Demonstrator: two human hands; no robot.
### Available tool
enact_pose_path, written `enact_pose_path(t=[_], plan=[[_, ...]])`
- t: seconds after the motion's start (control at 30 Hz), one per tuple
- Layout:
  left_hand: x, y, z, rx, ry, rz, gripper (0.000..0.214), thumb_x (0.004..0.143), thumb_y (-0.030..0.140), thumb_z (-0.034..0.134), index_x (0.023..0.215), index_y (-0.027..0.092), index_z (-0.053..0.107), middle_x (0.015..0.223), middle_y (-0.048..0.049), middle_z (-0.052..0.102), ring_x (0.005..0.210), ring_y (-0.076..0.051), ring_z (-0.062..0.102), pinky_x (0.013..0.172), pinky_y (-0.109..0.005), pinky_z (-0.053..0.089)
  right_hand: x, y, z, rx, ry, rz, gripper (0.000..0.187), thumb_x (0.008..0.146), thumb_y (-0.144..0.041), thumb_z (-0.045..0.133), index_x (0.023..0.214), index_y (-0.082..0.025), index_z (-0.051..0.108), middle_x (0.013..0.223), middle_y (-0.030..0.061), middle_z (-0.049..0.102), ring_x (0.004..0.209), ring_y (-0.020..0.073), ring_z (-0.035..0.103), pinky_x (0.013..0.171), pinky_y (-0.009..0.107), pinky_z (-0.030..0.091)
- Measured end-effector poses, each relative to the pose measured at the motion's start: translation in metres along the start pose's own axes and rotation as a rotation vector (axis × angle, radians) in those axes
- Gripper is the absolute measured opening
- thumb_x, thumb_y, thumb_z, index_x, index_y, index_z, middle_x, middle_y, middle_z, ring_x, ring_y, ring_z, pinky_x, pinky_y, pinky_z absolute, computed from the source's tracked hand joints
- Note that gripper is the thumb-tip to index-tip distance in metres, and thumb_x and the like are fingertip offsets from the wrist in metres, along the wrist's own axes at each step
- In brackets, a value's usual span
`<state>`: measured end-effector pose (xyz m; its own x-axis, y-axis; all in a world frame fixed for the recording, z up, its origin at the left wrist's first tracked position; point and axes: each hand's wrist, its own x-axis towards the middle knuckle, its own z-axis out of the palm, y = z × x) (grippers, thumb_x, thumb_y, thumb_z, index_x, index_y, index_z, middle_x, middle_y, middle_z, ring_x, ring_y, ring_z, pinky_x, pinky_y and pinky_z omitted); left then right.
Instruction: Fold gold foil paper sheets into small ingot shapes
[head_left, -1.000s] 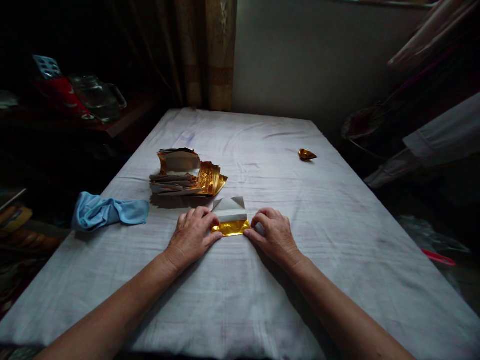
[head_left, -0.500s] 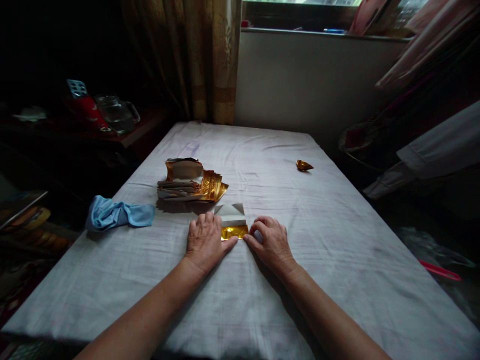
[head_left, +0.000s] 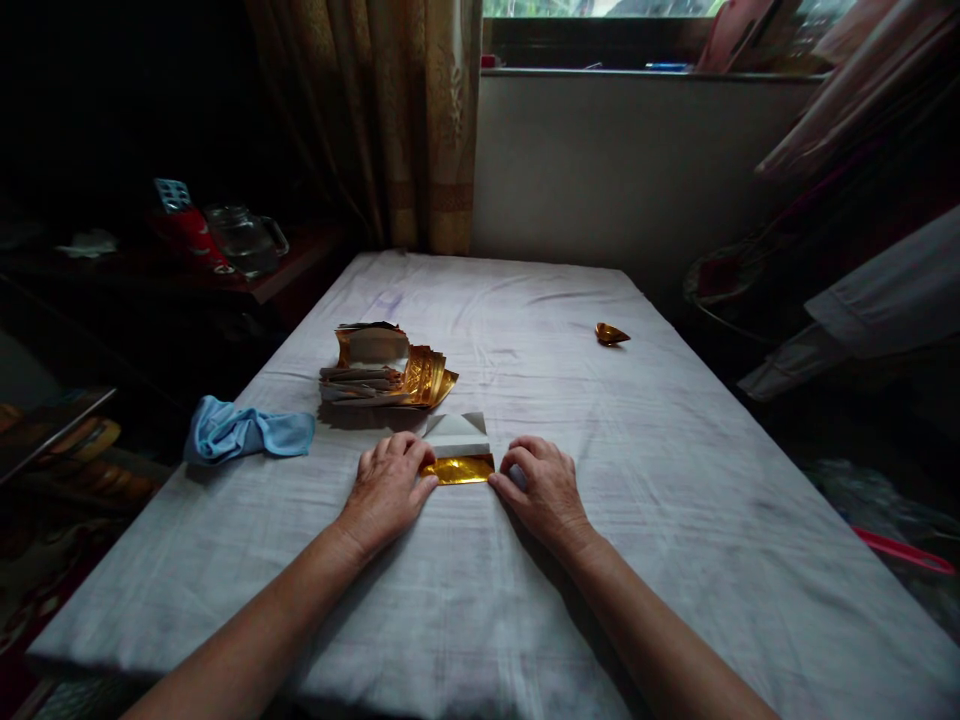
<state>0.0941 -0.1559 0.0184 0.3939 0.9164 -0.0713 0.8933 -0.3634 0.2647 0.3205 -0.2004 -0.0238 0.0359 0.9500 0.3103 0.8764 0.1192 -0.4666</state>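
Note:
A partly folded sheet of gold foil paper [head_left: 457, 455] lies on the white cloth, white side up at the back, a gold band turned over along its near edge. My left hand [head_left: 388, 487] presses on its left end with fingers curled and the thumb along the fold. My right hand [head_left: 541, 487] pinches the paper's right end, fingers bent. Just behind the sheet sits a stack of gold foil sheets [head_left: 386, 367]. A small folded gold piece [head_left: 611, 334] rests far off to the right.
The table [head_left: 675, 480] is covered in white cloth. A crumpled blue cloth [head_left: 246, 430] lies at its left edge. A glass jug [head_left: 244, 238] and a red item stand on a dark side shelf. A curtain and a window sill are behind.
My left hand, stretched flat over the gold band half a second ago, has drawn back to the left end and curled. The camera has tipped up slightly. My right hand has kept its place.

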Motion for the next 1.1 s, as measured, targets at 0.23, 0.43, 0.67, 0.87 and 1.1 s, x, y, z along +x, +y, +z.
enact_pose_path(t=[0.23,0.43,0.67,0.87,1.1], plan=[[0.0,-0.015,0.009,-0.026,0.088,0.036,0.019,0.087,0.025,0.061,0.105,0.024,0.059,0.117,-0.0058,0.061,0.113,-0.028,0.054,0.096,-0.044,0.041,0.001,-0.003,0.004,-0.02,0.002,-0.001,0.019,0.082,-0.025,0.067,0.101,-0.023,0.065,0.11,0.0082,0.067,0.106,0.0264,0.059,0.09,0.041,0.04],[0.006,-0.03,0.009,-0.129,0.117,0.079,0.022,0.09,0.018,0.049,0.109,0.023,0.06,0.115,-0.0062,0.065,0.11,-0.025,0.059,0.096,-0.042,0.045,0.0,0.001,0.006,0.038,-0.016,-0.059,0.042,0.078,-0.01,0.055,0.116,-0.023,0.066,0.116,0.0091,0.068,0.109,0.0259,0.059,0.092,0.042,0.041],[0.029,-0.042,-0.007,-0.195,0.095,0.046,0.027,0.092,0.027,0.047,0.112,0.02,0.063,0.115,-0.0083,0.07,0.107,-0.024,0.065,0.095,-0.036,0.048,0.0,-0.006,0.007,0.106,-0.002,-0.144,0.026,0.081,-0.024,0.065,0.107,-0.023,0.068,0.116,0.0087,0.068,0.108,0.0256,0.06,0.093,0.041,0.042],[0.044,-0.038,-0.01,-0.201,0.034,0.015,0.029,0.086,0.035,0.058,0.108,0.022,0.071,0.108,-0.0064,0.073,0.098,-0.025,0.068,0.087,-0.033,0.051,-0.004,-0.013,0.003,0.097,0.029,-0.282,0.01,0.08,-0.015,0.064,0.086,-0.023,0.064,0.107,0.0054,0.068,0.099,0.0224,0.059,0.088,0.036,0.042],[0.049,-0.038,-0.012,-0.266,-0.015,-0.039,0.03,0.084,0.033,0.063,0.11,0.022,0.071,0.105,-0.0032,0.075,0.094,-0.021,0.07,0.082,-0.028,0.051,-0.003,-0.011,-0.007,0.099,0.078,-0.416,0.012,0.085,-0.012,0.056,0.082,-0.023,0.061,0.099,0.0051,0.069,0.09,0.0204,0.058,0.084,0.033,0.046]])
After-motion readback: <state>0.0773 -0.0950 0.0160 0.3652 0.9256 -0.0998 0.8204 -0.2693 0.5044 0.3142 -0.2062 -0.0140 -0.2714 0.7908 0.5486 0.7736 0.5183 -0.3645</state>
